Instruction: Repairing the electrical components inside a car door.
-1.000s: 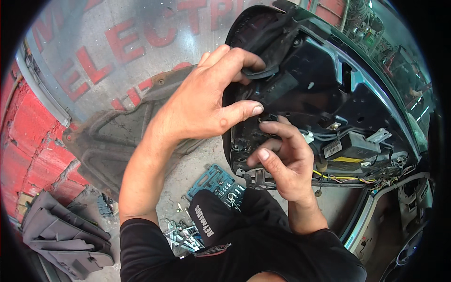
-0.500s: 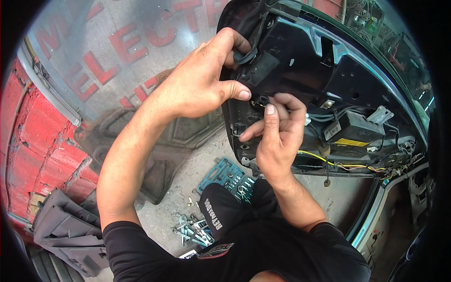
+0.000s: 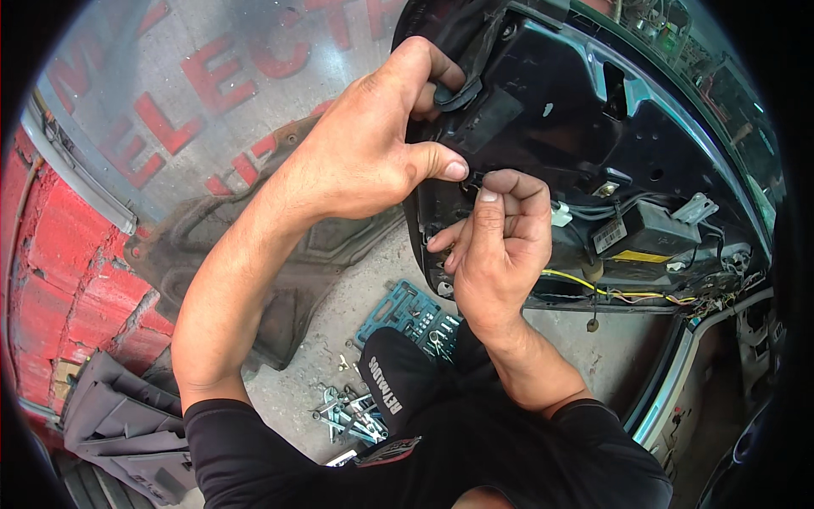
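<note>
Both of my hands work at the near-left edge of a dark stripped car panel, which looks like the bare inner side of a door. My left hand has its fingers curled round a dark rubbery flap at the panel's edge, while its thumb points down toward my other hand. Just below, my right hand is closed in a pinch, thumb against index finger. A small dark piece shows at those fingertips, too small to name. The other fingers of that hand are bent close to the panel's edge.
A black box with a yellow label sits on the panel beside grey cables and a yellow wire. On the floor lie a teal socket set case and several wrenches. A dark moulded sheet leans at left.
My left thumb and the flap have shifted slightly to the right in view. The right hand's lower fingers have curled in more, and its pinch stays in about the same place.
</note>
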The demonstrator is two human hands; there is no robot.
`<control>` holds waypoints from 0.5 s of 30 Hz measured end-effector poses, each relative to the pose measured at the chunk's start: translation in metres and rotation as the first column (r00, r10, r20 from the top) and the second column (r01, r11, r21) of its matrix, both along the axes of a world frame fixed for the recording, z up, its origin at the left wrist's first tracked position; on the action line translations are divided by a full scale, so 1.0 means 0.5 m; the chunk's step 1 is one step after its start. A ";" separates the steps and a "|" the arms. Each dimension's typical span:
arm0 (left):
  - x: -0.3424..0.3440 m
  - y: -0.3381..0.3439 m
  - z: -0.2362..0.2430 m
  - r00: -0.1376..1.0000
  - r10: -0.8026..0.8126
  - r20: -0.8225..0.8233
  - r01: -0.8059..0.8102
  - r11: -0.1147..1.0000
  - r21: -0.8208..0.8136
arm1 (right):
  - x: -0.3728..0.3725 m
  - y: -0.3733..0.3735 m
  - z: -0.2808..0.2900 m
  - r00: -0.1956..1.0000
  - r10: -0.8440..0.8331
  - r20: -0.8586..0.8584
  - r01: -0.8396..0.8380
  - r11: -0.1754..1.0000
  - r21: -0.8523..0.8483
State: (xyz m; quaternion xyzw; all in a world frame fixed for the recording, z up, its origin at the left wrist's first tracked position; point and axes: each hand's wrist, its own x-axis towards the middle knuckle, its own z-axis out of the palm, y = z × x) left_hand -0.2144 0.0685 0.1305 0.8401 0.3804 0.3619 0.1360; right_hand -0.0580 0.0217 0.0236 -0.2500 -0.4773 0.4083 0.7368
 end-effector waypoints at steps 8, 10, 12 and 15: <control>0.005 0.002 -0.007 1.000 0.019 -0.014 -0.018 0.997 0.073 | 0.047 0.010 0.001 0.995 0.054 0.084 -0.051 0.998 -0.047; 0.002 -0.002 -0.010 0.999 0.033 -0.023 -0.031 0.997 0.066 | 0.064 0.007 -0.004 0.971 -0.002 0.238 0.012 0.999 -0.042; 0.001 -0.013 -0.014 0.995 0.100 -0.022 -0.096 0.987 0.130 | 0.069 0.000 -0.016 0.981 -0.003 0.193 0.008 1.000 -0.026; -0.029 -0.028 0.005 0.965 0.074 0.250 -0.034 0.986 -0.162 | 0.082 0.029 -0.043 0.936 -0.196 0.291 0.138 0.969 0.207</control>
